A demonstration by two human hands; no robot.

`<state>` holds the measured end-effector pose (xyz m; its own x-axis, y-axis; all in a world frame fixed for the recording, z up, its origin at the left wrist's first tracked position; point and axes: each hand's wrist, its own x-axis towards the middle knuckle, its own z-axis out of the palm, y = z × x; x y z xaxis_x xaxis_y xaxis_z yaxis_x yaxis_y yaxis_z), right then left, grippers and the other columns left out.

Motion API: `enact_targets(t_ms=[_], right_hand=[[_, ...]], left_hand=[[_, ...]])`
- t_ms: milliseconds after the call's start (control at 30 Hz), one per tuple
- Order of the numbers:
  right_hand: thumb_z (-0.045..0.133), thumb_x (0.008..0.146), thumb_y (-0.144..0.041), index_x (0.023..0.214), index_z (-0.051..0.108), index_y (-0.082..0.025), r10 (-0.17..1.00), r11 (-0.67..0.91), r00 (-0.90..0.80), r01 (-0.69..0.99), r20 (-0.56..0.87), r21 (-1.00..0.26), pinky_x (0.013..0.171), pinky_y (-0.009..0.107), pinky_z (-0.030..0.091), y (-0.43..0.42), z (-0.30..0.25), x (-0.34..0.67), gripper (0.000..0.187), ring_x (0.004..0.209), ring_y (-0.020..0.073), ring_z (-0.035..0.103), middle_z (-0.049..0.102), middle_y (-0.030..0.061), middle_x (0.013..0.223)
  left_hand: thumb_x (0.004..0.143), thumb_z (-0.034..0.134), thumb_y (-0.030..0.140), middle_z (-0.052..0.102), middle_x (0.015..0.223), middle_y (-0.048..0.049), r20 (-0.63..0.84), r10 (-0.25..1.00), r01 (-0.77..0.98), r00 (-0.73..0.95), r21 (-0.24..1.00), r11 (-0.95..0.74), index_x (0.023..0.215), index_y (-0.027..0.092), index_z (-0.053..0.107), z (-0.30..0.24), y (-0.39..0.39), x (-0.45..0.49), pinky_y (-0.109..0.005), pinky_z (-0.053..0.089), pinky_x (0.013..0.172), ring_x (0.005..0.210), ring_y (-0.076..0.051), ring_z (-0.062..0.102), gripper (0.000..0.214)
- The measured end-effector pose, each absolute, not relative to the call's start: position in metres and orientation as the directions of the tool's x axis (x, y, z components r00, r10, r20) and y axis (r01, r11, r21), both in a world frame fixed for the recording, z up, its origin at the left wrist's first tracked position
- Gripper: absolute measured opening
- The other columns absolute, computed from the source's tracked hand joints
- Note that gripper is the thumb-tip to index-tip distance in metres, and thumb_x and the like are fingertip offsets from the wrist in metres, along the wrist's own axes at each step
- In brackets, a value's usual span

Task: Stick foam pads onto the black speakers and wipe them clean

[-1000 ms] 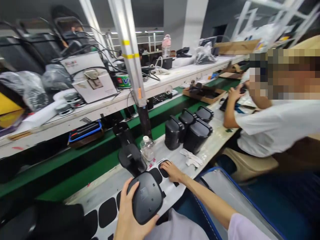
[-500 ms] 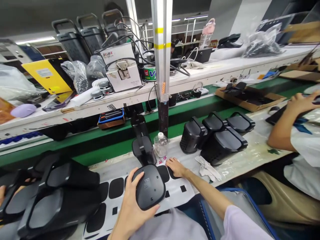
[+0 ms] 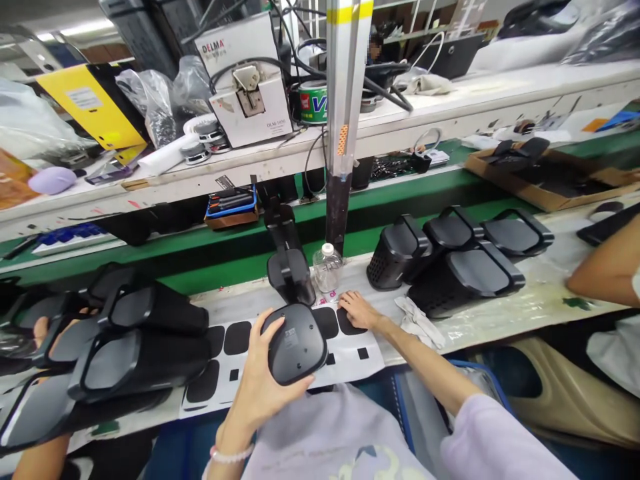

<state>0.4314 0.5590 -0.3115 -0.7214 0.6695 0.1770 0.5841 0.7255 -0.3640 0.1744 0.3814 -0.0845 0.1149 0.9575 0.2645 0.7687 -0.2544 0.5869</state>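
Note:
My left hand [image 3: 260,383] is wrapped round a black rounded plastic housing [image 3: 295,343], held with its flat base facing up over the front of the bench. My right hand [image 3: 357,310] rests with fingers curled on a white backing sheet [image 3: 350,363] that carries black rounded pads [image 3: 237,337] and small black squares, its fingertips on one black pad [image 3: 346,325]. Whether the fingers pinch the pad I cannot make out. A black stand [image 3: 289,270] and a small clear bottle [image 3: 327,267] rise just behind the sheet.
Several black housings [image 3: 135,360] lie stacked at the left, another group [image 3: 450,260] at the right. A white cloth [image 3: 417,323] lies beside my right wrist. A metal post [image 3: 345,120] rises behind the green conveyor [image 3: 210,260]. Another person's arm [image 3: 607,263] reaches in at right; a hand [image 3: 43,330] shows at left.
The view has swung left and down. My left hand keeps the housing, my right hand stays on the pad sheet. The person at right has slid nearly out of view.

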Motion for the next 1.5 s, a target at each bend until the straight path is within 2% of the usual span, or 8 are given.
enact_targets(t_ms=[267, 433, 600, 767, 900, 1067, 1333, 1500], right_hand=[[0.041, 0.093, -0.014, 0.092, 0.056, -0.021, 0.694, 0.705, -0.659, 0.541, 0.289, -0.458, 0.085, 0.04, 0.042, 0.54, -0.304, 0.456, 0.016, 0.099, 0.0236, 0.049, 0.056, 0.0097, 0.11], [0.038, 0.098, -0.021, 0.091, 0.053, -0.022, 0.77, 0.631, -0.536, 0.558, 0.346, -0.539, 0.088, 0.039, 0.046, 0.518, -0.308, 0.466, 0.017, 0.102, 0.0225, 0.053, 0.056, 0.0105, 0.109], [0.035, 0.099, -0.021, 0.092, 0.053, -0.022, 0.812, 0.581, -0.462, 0.588, 0.355, -0.563, 0.086, 0.04, 0.048, 0.502, -0.314, 0.471, 0.019, 0.098, 0.0229, 0.056, 0.057, 0.0107, 0.105], [0.042, 0.094, -0.018, 0.1, 0.055, -0.021, 0.793, 0.605, -0.515, 0.599, 0.327, -0.524, 0.09, 0.045, 0.044, 0.519, -0.315, 0.45, 0.015, 0.107, 0.027, 0.052, 0.055, 0.0132, 0.118], [0.046, 0.088, -0.012, 0.091, 0.055, -0.02, 0.769, 0.632, -0.562, 0.595, 0.306, -0.496, 0.089, 0.046, 0.043, 0.533, -0.312, 0.443, 0.012, 0.105, 0.0276, 0.052, 0.057, 0.0123, 0.117], [0.04, 0.091, -0.012, 0.086, 0.053, -0.021, 0.757, 0.646, -0.568, 0.573, 0.324, -0.504, 0.087, 0.043, 0.043, 0.519, -0.308, 0.464, 0.016, 0.104, 0.0246, 0.054, 0.061, 0.0104, 0.112], [0.038, 0.091, -0.014, 0.085, 0.046, -0.023, 0.8, 0.6, -0.405, 0.561, 0.443, -0.571, 0.084, 0.043, 0.048, 0.487, -0.301, 0.485, 0.014, 0.103, 0.025, 0.058, 0.063, 0.0088, 0.105], [0.04, 0.09, -0.013, 0.086, 0.043, -0.025, 0.83, 0.527, -0.191, 0.578, 0.525, -0.623, 0.083, 0.043, 0.049, 0.469, -0.278, 0.504, 0.013, 0.101, 0.0243, 0.058, 0.06, 0.0086, 0.105]], left_hand=[[0.067, 0.078, 0.031, 0.024, 0.15, -0.0141, 0.28, 0.952, 0.773, 0.122, 0.575, -0.268, 0.137, 0.028, 0.032, -0.085, 0.38, 0.176, -0.062, 0.037, 0.108, 0.14, -0.036, 0.029, 0.084], [0.067, 0.077, 0.032, 0.024, 0.15, -0.0146, 0.273, 0.954, 0.773, 0.127, 0.576, -0.268, 0.137, 0.027, 0.031, -0.085, 0.38, 0.175, -0.062, 0.036, 0.108, 0.14, -0.036, 0.029, 0.084], [0.067, 0.077, 0.031, 0.024, 0.15, -0.0145, 0.271, 0.954, 0.775, 0.131, 0.572, -0.269, 0.137, 0.027, 0.032, -0.084, 0.381, 0.174, -0.061, 0.037, 0.108, 0.14, -0.036, 0.03, 0.083], [0.067, 0.077, 0.031, 0.024, 0.149, -0.0146, 0.267, 0.953, 0.772, 0.145, 0.572, -0.277, 0.136, 0.027, 0.033, -0.083, 0.383, 0.174, -0.06, 0.038, 0.107, 0.139, -0.036, 0.031, 0.082], [0.067, 0.077, 0.031, 0.024, 0.15, -0.0147, 0.255, 0.956, 0.775, 0.143, 0.571, -0.269, 0.136, 0.027, 0.033, -0.083, 0.383, 0.174, -0.061, 0.038, 0.107, 0.139, -0.036, 0.031, 0.082], [0.066, 0.078, 0.03, 0.023, 0.15, -0.0158, 0.266, 0.951, 0.764, 0.156, 0.578, -0.287, 0.137, 0.027, 0.031, -0.084, 0.383, 0.172, -0.061, 0.037, 0.108, 0.139, -0.036, 0.032, 0.085], [0.068, 0.078, 0.032, 0.021, 0.151, -0.0163, 0.232, 0.961, 0.753, 0.15, 0.603, -0.263, 0.138, 0.026, 0.031, -0.084, 0.382, 0.171, -0.06, 0.036, 0.11, 0.141, -0.037, 0.029, 0.084], [0.067, 0.079, 0.033, 0.02, 0.151, -0.0167, 0.248, 0.954, 0.744, 0.167, 0.603, -0.288, 0.137, 0.025, 0.031, -0.084, 0.382, 0.171, -0.061, 0.036, 0.11, 0.141, -0.037, 0.03, 0.086]])
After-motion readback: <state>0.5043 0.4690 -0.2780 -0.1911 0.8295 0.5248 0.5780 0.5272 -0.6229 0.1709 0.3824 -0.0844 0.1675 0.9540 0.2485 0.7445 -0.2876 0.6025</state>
